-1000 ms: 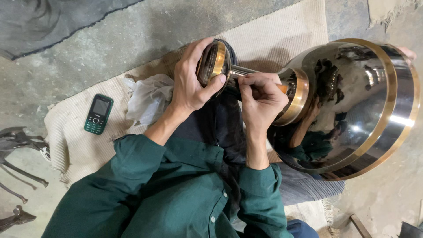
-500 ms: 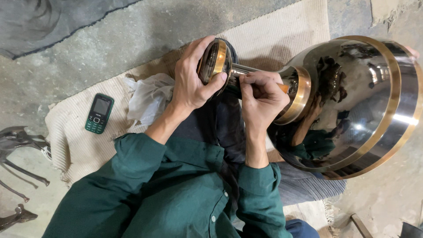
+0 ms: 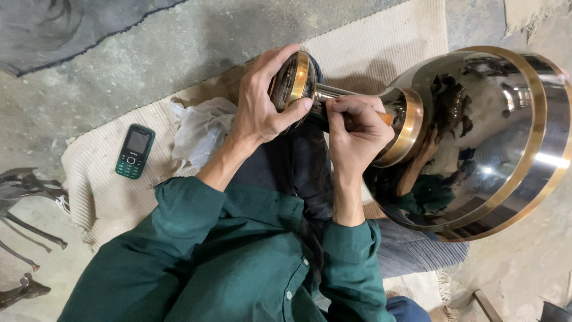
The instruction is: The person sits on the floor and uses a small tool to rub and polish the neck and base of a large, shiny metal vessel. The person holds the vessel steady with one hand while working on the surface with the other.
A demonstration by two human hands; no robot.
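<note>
Vessel [image 3: 476, 143], polished metal, large: dark mirror-bright bowl with brass-coloured bands at rim and neck, laid on its side across the person's lap, bowl toward the right of the view, narrow stem and round brass-banded foot [image 3: 295, 80] pointing left. Surface reflects the person's green shirt.

Left hand [image 3: 259, 104]: wrapped around the foot, fingers curled over its far edge, thumb [image 3: 295, 110] pressed on the near rim; grip closed on the foot.

Right hand [image 3: 354, 128]: closed in a loose fist on the stem just beside the neck band, fingers [image 3: 348, 104] bunched together and pressed to the metal (whether they pinch a small tool or cloth cannot be told; an orange sliver shows at the knuckles).

Surroundings: woven cream mat [image 3: 381, 48] on a grey concrete floor [image 3: 179, 53]; crumpled white cloth [image 3: 199, 128] on the mat, just beside the left forearm; green push-button mobile phone [image 3: 134, 151] lying face up on the mat, well left of the cloth; dark metal tools [image 3: 27, 197] on the floor at the left edge; grey fabric [image 3: 71, 24] at top left.
</note>
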